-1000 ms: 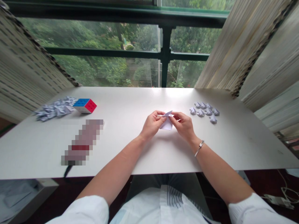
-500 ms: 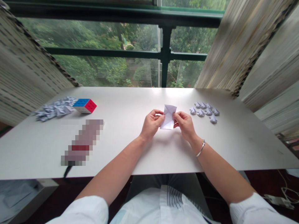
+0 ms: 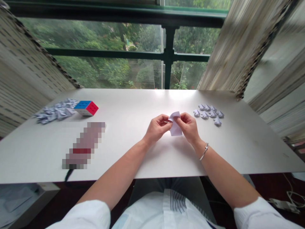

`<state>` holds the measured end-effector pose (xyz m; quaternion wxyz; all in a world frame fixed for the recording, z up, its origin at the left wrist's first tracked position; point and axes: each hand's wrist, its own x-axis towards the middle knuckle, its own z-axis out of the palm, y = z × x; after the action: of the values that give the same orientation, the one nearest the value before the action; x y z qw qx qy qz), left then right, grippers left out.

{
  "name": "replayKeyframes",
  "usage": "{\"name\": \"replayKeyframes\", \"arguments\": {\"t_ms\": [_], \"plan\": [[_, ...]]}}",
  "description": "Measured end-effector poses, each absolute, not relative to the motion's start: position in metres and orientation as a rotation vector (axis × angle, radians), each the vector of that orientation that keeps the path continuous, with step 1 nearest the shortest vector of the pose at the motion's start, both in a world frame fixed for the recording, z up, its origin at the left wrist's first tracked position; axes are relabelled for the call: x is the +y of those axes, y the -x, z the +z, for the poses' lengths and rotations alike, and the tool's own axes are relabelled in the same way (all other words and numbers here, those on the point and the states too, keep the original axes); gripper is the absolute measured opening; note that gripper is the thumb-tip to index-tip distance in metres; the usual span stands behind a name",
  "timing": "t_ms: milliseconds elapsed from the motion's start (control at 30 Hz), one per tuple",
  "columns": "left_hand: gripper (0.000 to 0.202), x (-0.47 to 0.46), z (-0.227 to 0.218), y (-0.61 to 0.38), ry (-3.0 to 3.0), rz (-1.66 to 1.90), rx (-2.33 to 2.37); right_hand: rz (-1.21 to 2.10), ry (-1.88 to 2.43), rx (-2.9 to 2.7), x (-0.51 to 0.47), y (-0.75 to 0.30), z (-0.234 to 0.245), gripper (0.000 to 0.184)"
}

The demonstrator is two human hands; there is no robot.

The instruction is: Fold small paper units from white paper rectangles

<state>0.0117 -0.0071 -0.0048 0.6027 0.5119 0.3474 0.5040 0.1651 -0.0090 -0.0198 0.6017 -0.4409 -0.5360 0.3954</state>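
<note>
Above the middle of the white table, a small piece of white paper [image 3: 176, 129] is held between both hands. My left hand [image 3: 157, 128] is closed, with thumb and fingers pinching the paper's left edge. My right hand [image 3: 188, 126] grips it from the right, its thumb lying across the paper's face. The upper part of the paper is bent, and my fingers hide some of it. Right of my right hand lie several small folded paper pieces [image 3: 212, 114] in a loose group.
On the white table [image 3: 124, 156], a heap of folded paper pieces [image 3: 57, 111] lies at the far left beside a puzzle cube [image 3: 87, 108]. Nearer is a blurred-out long object [image 3: 83, 146] with a black strap [image 3: 68, 176]. A window and curtains [image 3: 219, 47] stand behind.
The paper has shifted slightly right and towards me, and its upper part is now bent. My right thumb has moved across its face. My left hand has followed to the right.
</note>
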Motion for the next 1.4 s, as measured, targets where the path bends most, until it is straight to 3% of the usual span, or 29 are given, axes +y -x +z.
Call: {"name": "replayKeyframes", "arguments": {"t_ms": [367,533,800,1000,1233,1400], "plan": [[0.009,0.0,-0.01,-0.007,-1.32,1.258,0.942,0.76,1.016,-1.4,-0.012,-0.166,-0.018,0.023],[0.008,-0.003,-0.011,-0.006,-1.494,1.281,1.028,0.654,1.006,-1.521,-0.015,-0.165,-0.017,0.011],[0.016,-0.005,-0.008,-0.003,-1.854,1.364,1.16,0.467,1.0,-1.614,-0.019,-0.169,-0.011,0.02],[0.014,-0.004,-0.01,-0.002,-1.827,1.418,1.213,0.32,1.059,-1.556,-0.022,-0.17,-0.004,0.01],[0.01,-0.004,-0.011,-0.004,-1.77,1.448,1.22,0.593,1.117,-1.505,-0.019,-0.166,-0.01,0.022],[0.011,-0.005,-0.011,-0.005,-1.783,1.451,1.175,0.539,1.081,-1.42,-0.018,-0.165,-0.014,0.021]]}}
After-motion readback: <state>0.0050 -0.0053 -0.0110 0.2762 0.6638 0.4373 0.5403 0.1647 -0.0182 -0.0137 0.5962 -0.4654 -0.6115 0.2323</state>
